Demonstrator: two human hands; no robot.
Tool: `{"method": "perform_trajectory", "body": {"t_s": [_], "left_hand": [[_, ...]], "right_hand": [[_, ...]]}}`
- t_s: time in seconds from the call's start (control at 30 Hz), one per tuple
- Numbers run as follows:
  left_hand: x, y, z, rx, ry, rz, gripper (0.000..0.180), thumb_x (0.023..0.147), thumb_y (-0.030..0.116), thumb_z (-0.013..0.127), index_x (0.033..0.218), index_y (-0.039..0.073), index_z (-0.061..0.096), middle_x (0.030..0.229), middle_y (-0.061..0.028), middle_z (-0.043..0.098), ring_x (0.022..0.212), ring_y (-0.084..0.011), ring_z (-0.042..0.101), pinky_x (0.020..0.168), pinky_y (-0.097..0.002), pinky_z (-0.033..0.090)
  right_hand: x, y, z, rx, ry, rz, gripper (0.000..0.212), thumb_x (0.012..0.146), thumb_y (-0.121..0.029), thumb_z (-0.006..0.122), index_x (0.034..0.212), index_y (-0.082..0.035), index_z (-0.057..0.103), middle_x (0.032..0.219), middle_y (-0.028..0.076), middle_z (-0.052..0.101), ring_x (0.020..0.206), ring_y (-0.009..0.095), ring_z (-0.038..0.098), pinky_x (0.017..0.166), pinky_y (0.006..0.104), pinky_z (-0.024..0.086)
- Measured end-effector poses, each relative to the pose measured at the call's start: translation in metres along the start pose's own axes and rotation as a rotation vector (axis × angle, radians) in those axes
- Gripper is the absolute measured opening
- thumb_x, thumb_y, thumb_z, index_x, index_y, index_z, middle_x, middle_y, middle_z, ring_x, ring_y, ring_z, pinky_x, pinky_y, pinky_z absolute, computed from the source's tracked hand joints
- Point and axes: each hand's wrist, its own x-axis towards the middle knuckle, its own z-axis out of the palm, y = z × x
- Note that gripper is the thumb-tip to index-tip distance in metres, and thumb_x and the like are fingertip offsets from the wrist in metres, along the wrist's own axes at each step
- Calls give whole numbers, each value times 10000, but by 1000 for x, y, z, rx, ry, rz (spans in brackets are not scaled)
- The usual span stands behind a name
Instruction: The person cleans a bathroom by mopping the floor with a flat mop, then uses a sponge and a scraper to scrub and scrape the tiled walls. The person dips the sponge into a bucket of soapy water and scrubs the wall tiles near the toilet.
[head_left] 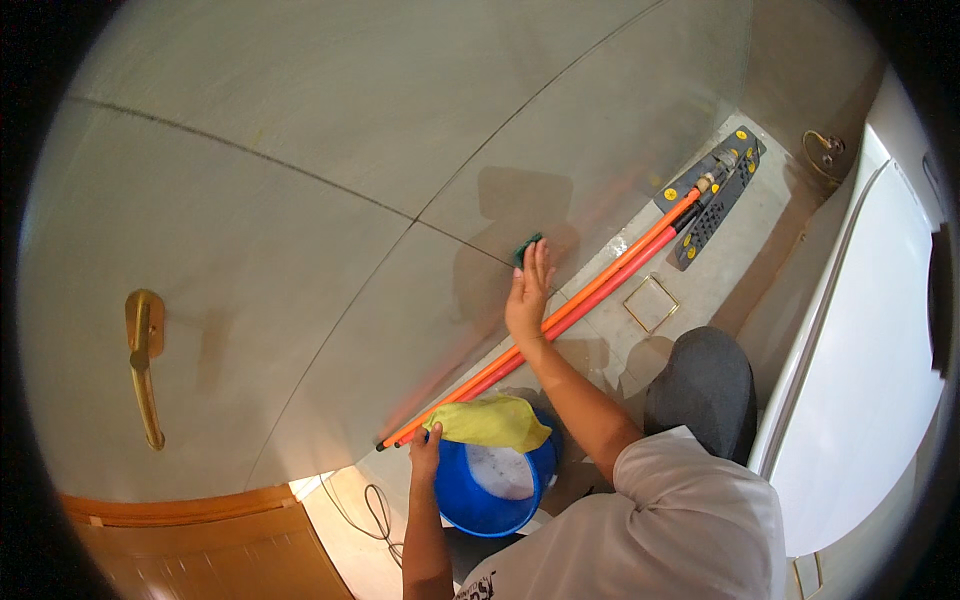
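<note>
My right hand reaches up to the grey tiled wall, near a grout line. Its fingers are extended and hold a small dark green scouring pad against the tile; part of the pad is hidden behind them. Lower down, my left hand grips one end of a yellow cloth. The cloth stretches over the far rim of a blue bucket, which contains foamy water.
An orange pole and a red pole lie along the wall's foot, with grey flat mop heads. A square floor drain lies beside them. A brass handle, wooden panel, cable and white curved fixture surround me.
</note>
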Motion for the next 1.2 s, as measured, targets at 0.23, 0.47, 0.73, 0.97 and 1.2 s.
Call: {"method": "perform_trajectory", "body": {"t_s": [0.23, 0.47, 0.73, 0.97, 1.2], "left_hand": [[-14, 35, -12, -49, -131, -161, 220, 835, 248, 524, 900, 43, 568, 841, -11, 559, 789, -86, 482, 704, -232, 382], [-7, 44, 3, -329, -121, -179, 195, 825, 249, 547, 824, 54, 557, 719, 40, 487, 660, -60, 406, 589, -215, 338], [-10, 40, -10, -275, -164, -212, 211, 832, 264, 533, 871, 57, 547, 790, 18, 516, 716, -67, 439, 653, -218, 357], [-12, 40, -14, -307, -153, -240, 220, 842, 240, 518, 941, 47, 550, 888, -4, 548, 799, -80, 471, 734, -237, 370], [-6, 40, -1, -367, -124, -235, 170, 832, 233, 540, 730, 104, 498, 701, 49, 481, 640, -49, 408, 590, -206, 345]], "right_hand": [[16, -107, 14, 184, -189, -365, 477, 834, -80, 379, 1295, -25, 266, 1379, 148, 163, 1283, 303, 114, 1017, 465, 26], [78, 135, -25, 322, 358, 392, 448, 878, -110, 329, 1296, 8, 221, 1366, 152, 193, 1270, 238, 181, 1026, 349, 152], [16, 17, 12, 239, 148, 110, 424, 892, -177, 338, 1269, 10, 291, 1360, 158, 210, 1265, 280, 182, 1020, 361, 152], [67, 114, -23, 494, 335, 500, 458, 891, -209, 359, 1275, 22, 263, 1354, 153, 228, 1257, 285, 202, 1024, 380, 139], [30, 32, 17, 602, 240, -48, 440, 867, -123, 375, 1275, 9, 276, 1371, 163, 174, 1273, 265, 163, 1030, 387, 126]]}}
